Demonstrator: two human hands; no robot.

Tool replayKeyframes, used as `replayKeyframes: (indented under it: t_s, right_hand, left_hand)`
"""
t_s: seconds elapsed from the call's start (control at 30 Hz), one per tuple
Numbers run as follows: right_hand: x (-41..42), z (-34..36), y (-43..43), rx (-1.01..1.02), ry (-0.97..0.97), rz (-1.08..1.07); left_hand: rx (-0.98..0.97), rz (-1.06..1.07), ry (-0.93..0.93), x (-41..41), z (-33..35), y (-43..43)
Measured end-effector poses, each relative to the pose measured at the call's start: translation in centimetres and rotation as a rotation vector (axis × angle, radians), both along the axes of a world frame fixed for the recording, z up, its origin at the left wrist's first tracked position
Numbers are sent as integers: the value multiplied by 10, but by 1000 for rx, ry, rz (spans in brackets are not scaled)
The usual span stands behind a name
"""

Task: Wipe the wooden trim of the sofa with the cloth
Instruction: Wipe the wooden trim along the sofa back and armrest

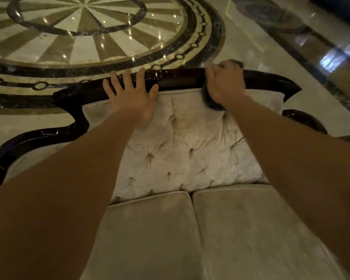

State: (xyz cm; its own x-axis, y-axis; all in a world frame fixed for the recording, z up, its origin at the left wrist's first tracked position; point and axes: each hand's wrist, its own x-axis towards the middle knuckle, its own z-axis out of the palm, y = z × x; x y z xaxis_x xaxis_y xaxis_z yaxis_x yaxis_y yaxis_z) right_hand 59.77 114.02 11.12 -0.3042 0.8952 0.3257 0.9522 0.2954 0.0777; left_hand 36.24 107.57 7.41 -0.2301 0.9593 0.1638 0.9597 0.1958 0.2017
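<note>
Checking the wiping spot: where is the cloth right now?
In the head view, the dark cloth sits right of centre under the right hand, pressed on the sofa's top wooden trim above the tufted backrest.

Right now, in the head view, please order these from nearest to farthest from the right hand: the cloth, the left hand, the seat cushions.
1. cloth: under the right hand, on the wooden trim.
2. left hand: to its left, flat on the trim.
3. seat cushions: lowest in view.
</note>
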Motion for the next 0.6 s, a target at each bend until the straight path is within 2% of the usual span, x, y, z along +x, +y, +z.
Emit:
replayKeyframes:
  t_s: [0.1, 0.17, 0.27, 0.43, 0.6]
  right_hand:
    - [-47, -4, -17, -11, 97, 65]
    - [-51, -3, -16, -53, 80, 42]
    - [-16, 1, -8, -83, 42, 50]
    - [74, 0, 13, -197, 237, -113]
    - [73, 0, 23, -225, 217, -85]
  left_hand:
    - [1, 22, -11, 1, 1, 0]
    - [-1, 26, -9, 1, 1, 3]
    - [6, 85, -52, 0, 7, 8]
    - [-81, 211, -28, 23, 22, 21]
    - [-155, 328, -40, 63, 36, 40]
